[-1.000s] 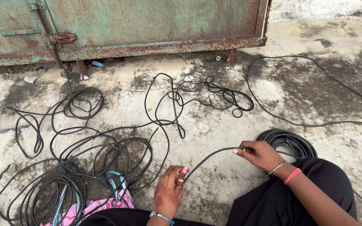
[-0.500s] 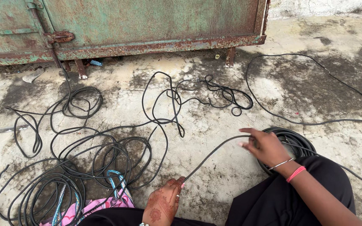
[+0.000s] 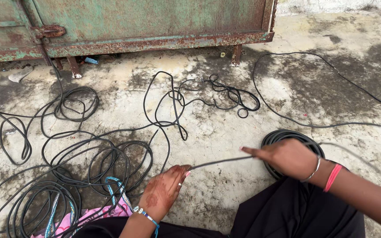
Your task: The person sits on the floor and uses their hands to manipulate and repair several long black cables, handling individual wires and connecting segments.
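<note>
the right hand (image 3: 287, 158) is blurred, so i cannot tell whether its fingers are closed on the black cable (image 3: 219, 163) or only lie over it; the forefinger sticks out toward the left. that hand also hides part of the neat cable coil (image 3: 287, 135) on the concrete floor (image 3: 225, 119) behind it. the left hand (image 3: 164, 189) shows its back, fingers curled and pinching the cable at their tips. between the two hands the cable runs taut and nearly level, left to right, rising slightly toward the right hand. beyond the right wrist it fades into a blurred streak. loose cable loops (image 3: 89, 163) sprawl on the left, cut off at the bottom edge, near a rusty green metal container (image 3: 146, 22).
</note>
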